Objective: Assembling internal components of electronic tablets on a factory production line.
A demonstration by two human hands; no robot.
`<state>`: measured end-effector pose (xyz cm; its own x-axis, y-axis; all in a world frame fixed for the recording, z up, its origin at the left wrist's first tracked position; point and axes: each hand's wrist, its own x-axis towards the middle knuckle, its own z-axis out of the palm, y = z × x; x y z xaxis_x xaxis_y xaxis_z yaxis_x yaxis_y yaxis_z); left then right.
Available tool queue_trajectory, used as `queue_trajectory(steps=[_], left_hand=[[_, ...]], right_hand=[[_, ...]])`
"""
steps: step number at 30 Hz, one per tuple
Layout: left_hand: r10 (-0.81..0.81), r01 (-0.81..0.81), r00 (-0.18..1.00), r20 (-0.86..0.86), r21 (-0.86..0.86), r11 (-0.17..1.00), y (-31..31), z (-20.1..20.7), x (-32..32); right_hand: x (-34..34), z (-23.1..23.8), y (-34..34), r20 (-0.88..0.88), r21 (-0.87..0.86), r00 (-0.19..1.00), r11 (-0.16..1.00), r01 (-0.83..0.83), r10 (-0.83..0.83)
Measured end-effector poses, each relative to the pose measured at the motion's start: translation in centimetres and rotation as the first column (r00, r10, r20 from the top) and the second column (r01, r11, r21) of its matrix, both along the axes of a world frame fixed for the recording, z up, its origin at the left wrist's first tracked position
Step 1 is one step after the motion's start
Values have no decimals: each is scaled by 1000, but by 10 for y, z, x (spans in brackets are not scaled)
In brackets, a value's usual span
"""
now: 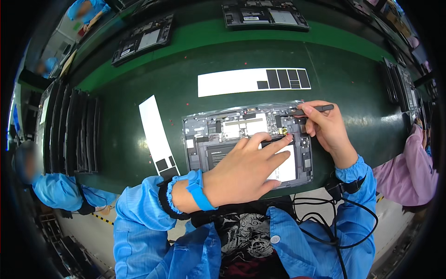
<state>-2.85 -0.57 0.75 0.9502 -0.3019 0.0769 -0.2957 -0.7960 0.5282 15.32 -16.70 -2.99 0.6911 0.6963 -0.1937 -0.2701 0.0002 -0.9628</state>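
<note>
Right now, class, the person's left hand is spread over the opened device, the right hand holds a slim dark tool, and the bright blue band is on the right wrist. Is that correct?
Not quite: the head view shows the bright blue band on the left wrist. The left hand is spread over the opened device, and the right hand holds a slim dark tool.

Glossy dark green worktable [118, 109] reflecting light, pale floor [95, 236], yellow-and-black striped tape [103, 219]
</note>
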Motion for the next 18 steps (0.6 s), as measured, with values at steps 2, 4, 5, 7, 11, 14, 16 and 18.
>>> queue_trajectory(steps=[2,4,5,7,11,14,16,18], left_hand=[[-2,2,1000,-3,11,1000,0,1,-1],[61,-61,998,24,-31,998,-4,-1,0],[127,-123,991,46,-74,990,-7,-3,1],[136,-136,989,56,3,991,-14,-5,4],[235,-252,965,115,169,953,-34,-12,4],[223,-245,967,125,210,946,-34,-6,7],[225,-246,966,124,201,948,-32,-8,7],[236,-259,963,130,196,946,-29,-10,10]], right_hand=[[-1,1,1,4,0,1000,1000,4,-4],[1,-1,-1,11,-6,1000,1000,3,-3],[1,-2,-2,16,-13,1000,1000,1,-1],[0,-1,-2,28,-17,1000,1000,-2,2],[-5,1,2,99,44,994,998,34,-39],[-4,9,1,-11,81,996,993,84,-83],[-3,9,0,22,86,994,991,104,-106],[1,6,1,60,99,991,989,113,-119]])
